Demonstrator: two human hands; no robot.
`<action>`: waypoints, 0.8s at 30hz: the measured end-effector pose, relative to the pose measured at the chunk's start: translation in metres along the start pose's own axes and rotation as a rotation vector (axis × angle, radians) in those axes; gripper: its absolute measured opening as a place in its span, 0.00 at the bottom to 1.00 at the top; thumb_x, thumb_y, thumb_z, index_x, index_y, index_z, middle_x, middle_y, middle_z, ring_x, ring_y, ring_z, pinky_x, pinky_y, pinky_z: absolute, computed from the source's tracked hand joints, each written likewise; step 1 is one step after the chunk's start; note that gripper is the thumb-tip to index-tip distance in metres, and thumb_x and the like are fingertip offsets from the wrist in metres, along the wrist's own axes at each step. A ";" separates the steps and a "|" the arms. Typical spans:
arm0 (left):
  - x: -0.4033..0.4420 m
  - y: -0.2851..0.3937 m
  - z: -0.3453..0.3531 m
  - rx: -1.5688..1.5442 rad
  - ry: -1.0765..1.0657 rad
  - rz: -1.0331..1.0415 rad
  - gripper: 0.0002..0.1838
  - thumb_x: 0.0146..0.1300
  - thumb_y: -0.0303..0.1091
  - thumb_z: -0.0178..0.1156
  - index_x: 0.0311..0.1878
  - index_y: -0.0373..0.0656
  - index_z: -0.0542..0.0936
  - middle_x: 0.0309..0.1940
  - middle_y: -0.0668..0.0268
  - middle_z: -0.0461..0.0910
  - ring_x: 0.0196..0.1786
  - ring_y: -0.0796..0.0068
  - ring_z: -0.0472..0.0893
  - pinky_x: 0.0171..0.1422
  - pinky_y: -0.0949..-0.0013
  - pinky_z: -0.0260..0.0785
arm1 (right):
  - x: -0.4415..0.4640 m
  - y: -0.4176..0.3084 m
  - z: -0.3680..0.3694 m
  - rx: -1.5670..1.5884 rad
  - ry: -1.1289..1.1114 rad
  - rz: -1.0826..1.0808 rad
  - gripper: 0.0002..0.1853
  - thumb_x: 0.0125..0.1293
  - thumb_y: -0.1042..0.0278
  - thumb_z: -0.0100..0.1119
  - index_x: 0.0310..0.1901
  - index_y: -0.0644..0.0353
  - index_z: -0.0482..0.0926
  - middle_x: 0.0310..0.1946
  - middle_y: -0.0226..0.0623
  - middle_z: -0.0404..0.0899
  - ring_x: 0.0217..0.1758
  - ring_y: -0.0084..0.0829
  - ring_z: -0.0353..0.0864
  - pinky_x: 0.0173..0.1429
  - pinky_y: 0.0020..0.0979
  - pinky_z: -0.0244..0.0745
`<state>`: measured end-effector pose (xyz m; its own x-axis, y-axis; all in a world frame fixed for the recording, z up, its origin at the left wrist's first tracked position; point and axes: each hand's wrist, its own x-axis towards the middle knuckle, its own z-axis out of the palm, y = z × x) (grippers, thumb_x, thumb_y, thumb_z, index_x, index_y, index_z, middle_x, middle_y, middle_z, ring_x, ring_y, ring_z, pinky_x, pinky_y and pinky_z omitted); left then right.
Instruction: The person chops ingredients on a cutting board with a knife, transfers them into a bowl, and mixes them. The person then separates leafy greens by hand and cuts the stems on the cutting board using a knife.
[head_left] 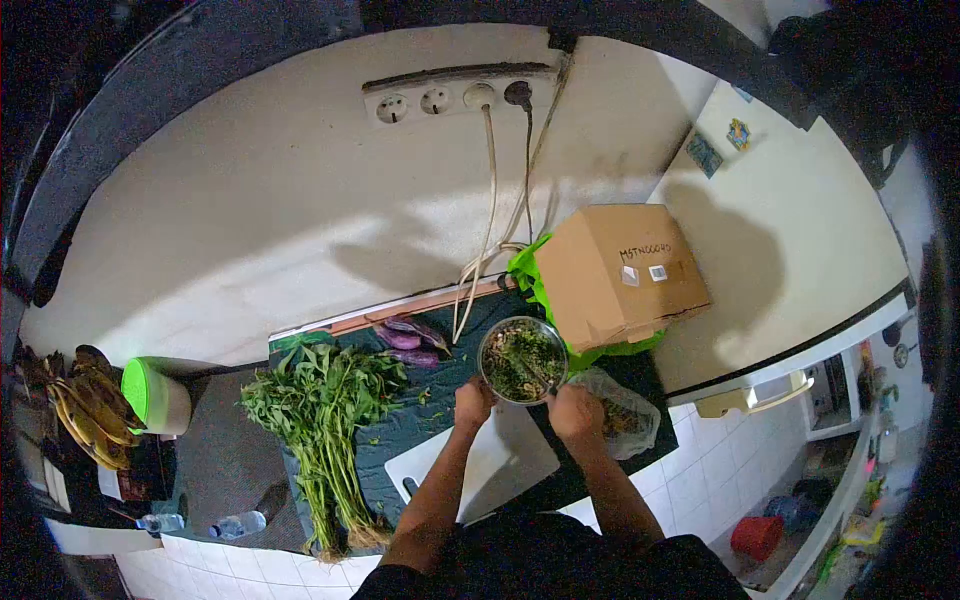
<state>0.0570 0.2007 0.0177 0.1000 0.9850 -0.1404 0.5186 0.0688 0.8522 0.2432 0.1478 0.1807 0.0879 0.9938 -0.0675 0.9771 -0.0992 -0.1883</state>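
A round metal bowl (484, 372) with chopped green leaves and pale bits (522, 352) is in front of me, over the far end of a white cutting board (505, 460). My left hand (474, 403) is closed on the bowl's near left rim. At the near right rim, my right hand (577, 412) grips a metal utensil (541, 378) that dips into the chopped greens; its kind is hard to make out. Beside my right hand lies a clear plastic bag (636, 425) with brownish contents. Left of the board rests a large bunch of leafy greens (325, 400) with roots.
Several purple eggplants (408, 340) lie by the wall. A cardboard box (625, 270) on a green bag stands behind right, near a white fridge (790, 250). Bananas (88, 420), a green-lidded container (160, 397) and a plastic bottle (238, 525) are at left. Cords hang from the socket strip (455, 95).
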 end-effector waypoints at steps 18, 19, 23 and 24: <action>-0.055 0.085 0.014 -0.737 -0.233 -0.344 0.16 0.67 0.42 0.61 0.40 0.35 0.78 0.30 0.61 0.80 0.33 0.72 0.81 0.38 0.69 0.76 | -0.065 0.039 0.056 0.274 0.055 0.188 0.23 0.66 0.49 0.57 0.37 0.67 0.82 0.30 0.55 0.81 0.36 0.53 0.82 0.40 0.48 0.76; -0.054 0.084 0.018 -1.121 -0.334 -0.449 0.17 0.68 0.43 0.60 0.40 0.35 0.78 0.29 0.64 0.78 0.32 0.76 0.80 0.37 0.72 0.75 | -0.065 0.040 0.059 0.382 0.016 0.205 0.23 0.66 0.50 0.57 0.36 0.68 0.82 0.29 0.56 0.81 0.36 0.53 0.82 0.40 0.48 0.75; -0.033 0.049 0.045 -1.322 -0.446 -0.357 0.13 0.67 0.39 0.62 0.42 0.36 0.78 0.31 0.67 0.77 0.30 0.77 0.76 0.39 0.75 0.73 | -0.082 0.043 0.046 0.317 0.214 0.109 0.23 0.67 0.51 0.56 0.36 0.69 0.81 0.27 0.53 0.81 0.33 0.51 0.83 0.39 0.46 0.75; -0.025 0.047 0.044 -1.284 -0.534 -0.352 0.12 0.67 0.37 0.62 0.44 0.37 0.78 0.33 0.68 0.78 0.31 0.78 0.76 0.41 0.76 0.72 | -0.084 0.049 0.048 0.358 0.177 0.133 0.23 0.67 0.51 0.56 0.35 0.69 0.81 0.26 0.52 0.81 0.32 0.50 0.83 0.39 0.45 0.75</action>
<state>0.1157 0.1729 0.0390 0.5804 0.7306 -0.3597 -0.5003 0.6684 0.5504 0.2742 0.0576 0.1304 0.2711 0.9613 0.0491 0.8287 -0.2072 -0.5199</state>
